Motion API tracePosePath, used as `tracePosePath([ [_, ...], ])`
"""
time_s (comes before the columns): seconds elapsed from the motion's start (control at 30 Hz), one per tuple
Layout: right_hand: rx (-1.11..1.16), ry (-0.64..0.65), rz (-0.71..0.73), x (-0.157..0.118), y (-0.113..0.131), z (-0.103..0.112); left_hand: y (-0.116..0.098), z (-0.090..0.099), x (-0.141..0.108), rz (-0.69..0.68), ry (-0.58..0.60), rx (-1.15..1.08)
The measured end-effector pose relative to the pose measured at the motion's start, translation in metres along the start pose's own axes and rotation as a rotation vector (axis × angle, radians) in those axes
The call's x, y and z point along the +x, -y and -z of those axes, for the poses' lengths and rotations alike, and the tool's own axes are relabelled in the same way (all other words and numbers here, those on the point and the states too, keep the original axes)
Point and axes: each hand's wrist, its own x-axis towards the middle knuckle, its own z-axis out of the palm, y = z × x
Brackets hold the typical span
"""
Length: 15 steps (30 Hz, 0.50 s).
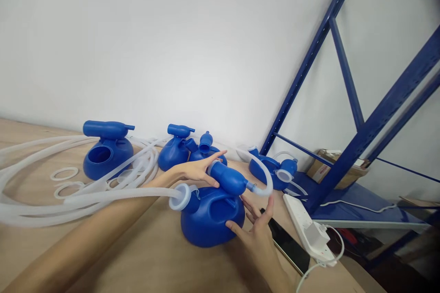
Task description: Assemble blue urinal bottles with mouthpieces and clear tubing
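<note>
In front of me stands a blue plastic urinal bottle (209,224) with a white cap (179,197) on its left neck. A long translucent hose (123,194) runs leftward from that cap. On top lies a blue bulb-shaped funnel (232,179), with a short hose bend (267,183) on its narrow right end. My left hand (199,170) is behind the bottle at the funnel's wide end, fingers stretched and thumb apart, resting against it. My right hand (257,231) grips the bottle's right side, thumb in front and some fingers partly hidden behind.
More blue bottles (120,155) stand along the wall with coiled hoses between them. White rings (64,174) lie at left. A phone (288,245) and a white power strip (302,224) with a plugged-in charger are at right, beside a blue metal shelf (357,208).
</note>
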Motion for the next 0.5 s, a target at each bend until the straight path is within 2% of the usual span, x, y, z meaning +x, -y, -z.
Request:
tracePosePath([
  [0.17, 0.294, 0.031, -0.063, 0.018, 0.003, 0.006, 0.02, 0.016, -0.057, 0.173, -0.198, -0.078],
  [0.33, 0.801, -0.111, -0.368, 0.057, 0.015, 0.039, 0.041, 0.029, -0.143, 0.407, -0.406, -0.123],
  [0.4, 0.988, -0.051, -0.578, 0.079, 0.023, 0.054, 0.046, 0.026, -0.185, 0.477, -0.629, -0.473],
  [0.47, 1.089, -0.022, -0.787, 0.1, 0.028, 0.063, 0.053, 0.023, -0.228, 0.527, -0.742, -0.613],
  [0.5, 1.106, -0.028, -0.853, 0.109, 0.028, 0.066, 0.057, 0.022, -0.248, 0.579, -0.844, -0.753],
])
